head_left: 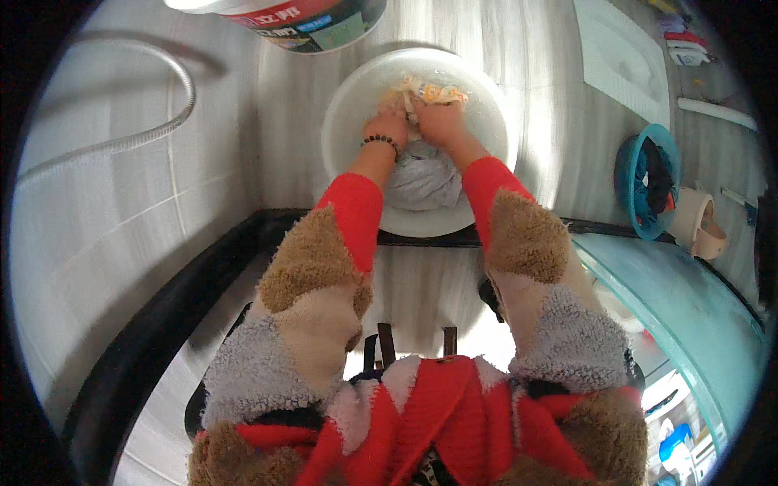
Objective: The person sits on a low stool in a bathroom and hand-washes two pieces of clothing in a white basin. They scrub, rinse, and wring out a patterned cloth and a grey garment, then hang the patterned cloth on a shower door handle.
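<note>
- In the white round basin (340,113) on the tiled floor, a pale patterned cloth (433,91) is being gripped by both hands at once, near the basin's far wall.
- The left hand (387,126) is being kept curled shut on the near-left part of the cloth; a dark beaded bracelet (379,141) is being worn on its wrist.
- The right hand (438,121) is being held just beside the left, knuckles up, fingers closed over the same cloth; the fingertips are being hidden by the fabric.
- A second garment, grey (425,180), is lying bunched in the near half of the basin, between the two forearms and touching them.
- Both forearms are being extended over a black raised threshold (203,267), which is being overlapped by the basin's near edge; red cuffs (352,206) and fleecy brown-and-grey sleeves (300,324) are being shown.
- A flexible metal shower hose (142,139) is lying curved on the floor, well apart to the left.
- A printed plastic bucket (312,20) is standing just beyond the basin at the upper edge.
- A teal basket (626,174) holding dark items is being seen to the right, with a beige scoop-like container (701,223) just beside it.
- A curved glass panel (689,300) is being seen at lower right.
- Whether water is standing in the basin cannot be told.
</note>
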`<state>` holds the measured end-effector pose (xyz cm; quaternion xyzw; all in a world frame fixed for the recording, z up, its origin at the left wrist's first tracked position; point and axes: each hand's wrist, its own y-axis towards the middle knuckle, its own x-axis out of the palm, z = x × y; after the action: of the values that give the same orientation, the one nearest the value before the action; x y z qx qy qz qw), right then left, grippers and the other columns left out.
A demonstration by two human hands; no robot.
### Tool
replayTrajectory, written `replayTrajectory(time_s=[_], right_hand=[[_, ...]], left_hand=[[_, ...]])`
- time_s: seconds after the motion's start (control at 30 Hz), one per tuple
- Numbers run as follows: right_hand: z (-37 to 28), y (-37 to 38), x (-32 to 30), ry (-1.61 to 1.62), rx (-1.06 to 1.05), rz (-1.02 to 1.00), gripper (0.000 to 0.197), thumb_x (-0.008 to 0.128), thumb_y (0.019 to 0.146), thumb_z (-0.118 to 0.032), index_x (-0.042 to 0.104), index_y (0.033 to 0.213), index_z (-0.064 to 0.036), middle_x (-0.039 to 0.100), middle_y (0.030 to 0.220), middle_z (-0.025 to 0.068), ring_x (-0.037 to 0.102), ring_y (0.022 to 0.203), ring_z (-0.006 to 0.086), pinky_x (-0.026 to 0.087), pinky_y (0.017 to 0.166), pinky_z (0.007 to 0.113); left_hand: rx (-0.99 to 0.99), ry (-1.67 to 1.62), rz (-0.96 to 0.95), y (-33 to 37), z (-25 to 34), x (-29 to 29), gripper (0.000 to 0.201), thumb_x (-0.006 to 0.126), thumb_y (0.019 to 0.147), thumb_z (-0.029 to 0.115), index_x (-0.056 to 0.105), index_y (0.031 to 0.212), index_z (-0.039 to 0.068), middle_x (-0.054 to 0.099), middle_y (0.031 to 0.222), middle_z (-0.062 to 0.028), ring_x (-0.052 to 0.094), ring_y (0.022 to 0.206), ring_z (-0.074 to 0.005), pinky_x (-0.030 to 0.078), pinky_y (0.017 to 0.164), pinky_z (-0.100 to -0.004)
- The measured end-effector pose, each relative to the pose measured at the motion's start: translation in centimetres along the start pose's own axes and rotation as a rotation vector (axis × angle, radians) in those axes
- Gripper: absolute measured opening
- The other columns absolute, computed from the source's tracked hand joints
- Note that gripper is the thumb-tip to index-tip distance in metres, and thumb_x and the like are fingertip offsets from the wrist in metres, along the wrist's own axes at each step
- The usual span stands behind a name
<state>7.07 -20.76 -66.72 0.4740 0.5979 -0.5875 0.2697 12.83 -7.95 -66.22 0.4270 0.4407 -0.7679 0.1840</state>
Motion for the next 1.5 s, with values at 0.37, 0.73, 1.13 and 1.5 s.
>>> replayTrajectory(time_s=[0.37,0.73,1.13,1.5], right_hand=[[6.6,-12.2,-20.5,0.582,0.458,0.290,0.022,0.048,0.082,-0.011,0.067,0.090,-0.0033,0.068,0.080,0.0137,0.067,0.064,0.0247,0.053,0.054,0.035],[-0.5,-27.4,-37.8,1.460,0.051,0.655,0.019,0.047,0.084,-0.010,0.060,0.094,-0.0005,0.065,0.076,0.0120,0.063,0.060,0.0184,0.052,0.052,0.030],[-7.3,-26.1,-31.6,0.659,-0.016,0.646,0.036,0.069,0.072,-0.028,0.063,0.093,0.0015,0.067,0.084,0.0151,0.065,0.079,0.0277,0.049,0.072,0.037],[-7.9,-26.4,-36.2,1.024,-0.205,0.704,0.013,0.062,0.074,-0.008,0.065,0.085,-0.0020,0.065,0.076,0.0033,0.060,0.071,0.0107,0.047,0.066,0.026]], left_hand=[[-0.117,-0.373,0.286,-8.8,-2.7,-20.9,0.022,0.052,0.083,0.018,0.068,0.098,0.016,0.067,0.097,-0.0112,0.064,0.092,-0.0276,0.050,0.083,-0.0378],[0.259,-1.484,0.352,-24.8,4.4,-35.0,0.035,0.042,0.082,-0.005,0.060,0.111,0.001,0.063,0.093,-0.0138,0.065,0.070,-0.0184,0.056,0.061,-0.0251],[0.589,-1.088,0.276,-25.2,11.4,-30.1,0.035,0.061,0.085,0.020,0.055,0.114,0.001,0.065,0.089,-0.0118,0.062,0.075,-0.0159,0.049,0.070,-0.0284],[0.831,-0.614,0.279,-21.5,5.7,-28.6,0.107,0.081,0.064,0.038,0.019,0.143,0.002,0.032,0.142,-0.0186,0.030,0.133,-0.0258,0.021,0.110,-0.0329]])
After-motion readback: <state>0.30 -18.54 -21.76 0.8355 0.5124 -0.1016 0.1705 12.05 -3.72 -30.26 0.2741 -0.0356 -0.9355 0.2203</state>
